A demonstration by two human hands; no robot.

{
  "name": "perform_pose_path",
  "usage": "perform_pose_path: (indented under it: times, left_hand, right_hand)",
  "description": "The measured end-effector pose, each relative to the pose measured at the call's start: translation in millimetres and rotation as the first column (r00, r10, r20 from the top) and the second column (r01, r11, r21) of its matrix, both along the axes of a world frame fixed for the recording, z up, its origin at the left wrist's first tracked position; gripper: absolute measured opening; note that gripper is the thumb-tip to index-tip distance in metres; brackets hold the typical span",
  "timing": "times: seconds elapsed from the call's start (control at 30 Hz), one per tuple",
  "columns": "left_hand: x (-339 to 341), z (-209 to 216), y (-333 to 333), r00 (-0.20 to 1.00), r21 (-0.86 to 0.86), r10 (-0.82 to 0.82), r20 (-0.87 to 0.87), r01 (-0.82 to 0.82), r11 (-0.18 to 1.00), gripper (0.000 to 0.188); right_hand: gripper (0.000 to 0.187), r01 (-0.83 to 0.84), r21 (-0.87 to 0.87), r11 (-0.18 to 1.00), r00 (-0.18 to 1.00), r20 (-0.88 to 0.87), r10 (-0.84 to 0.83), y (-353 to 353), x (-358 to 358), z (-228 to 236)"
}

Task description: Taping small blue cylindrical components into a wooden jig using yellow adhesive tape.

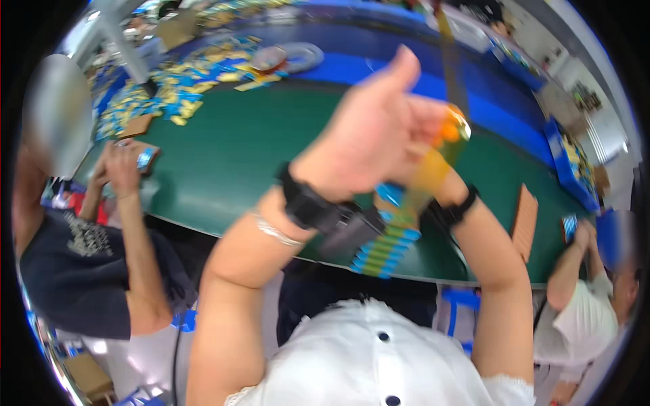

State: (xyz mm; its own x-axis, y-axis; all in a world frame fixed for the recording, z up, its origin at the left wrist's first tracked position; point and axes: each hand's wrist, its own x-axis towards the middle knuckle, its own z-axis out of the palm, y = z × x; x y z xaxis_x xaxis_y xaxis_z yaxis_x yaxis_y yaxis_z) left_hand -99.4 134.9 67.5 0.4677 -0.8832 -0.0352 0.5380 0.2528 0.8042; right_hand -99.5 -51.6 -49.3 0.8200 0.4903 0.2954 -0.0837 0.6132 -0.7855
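Centre frame: left hand (376,125) raised, thumb up, fingers at amber film (428,174); right hand (449,187) half hidden behind it. Blur: cannot tell either grip. Blue-yellow strip (386,252) just below. Probably best: film taut, strip flat.

Green counter (223,142): blue and yellow pieces (177,108) strewn upper left, brown block (137,125) beside them, orange board (525,220) at right of frame.
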Motion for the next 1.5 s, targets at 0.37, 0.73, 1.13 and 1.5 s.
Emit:
perform_pose_path:
  times: [0.37,0.73,1.13,1.5]
  left_hand:
    - [-45.6,-13.5,-12.5,0.976,0.016,0.211,0.048,-0.212,0.977,0.067]
    - [-140.7,-126.1,29.5,0.893,-0.360,-0.394,-0.216,0.302,0.883,0.075]
    - [31.2,20.4,-49.2,0.846,-0.528,-0.449,0.289,0.532,0.662,0.095]
    - [72.3,54.8,-51.5,0.761,-0.565,-0.458,0.459,0.648,0.511,0.090]
  right_hand:
    - [0.036,0.442,-0.621,0.648,0.851,0.061,-0.522,42.8,-208.0,24.0]
    - [0.016,0.398,-0.803,0.445,0.917,0.335,-0.216,42.5,-340.3,-20.5]
    - [0.036,0.536,-0.699,0.474,0.841,0.389,-0.377,40.2,-298.2,-7.8]
    - [0.023,0.779,-0.596,-0.195,0.533,0.793,-0.296,13.3,-200.0,36.1]
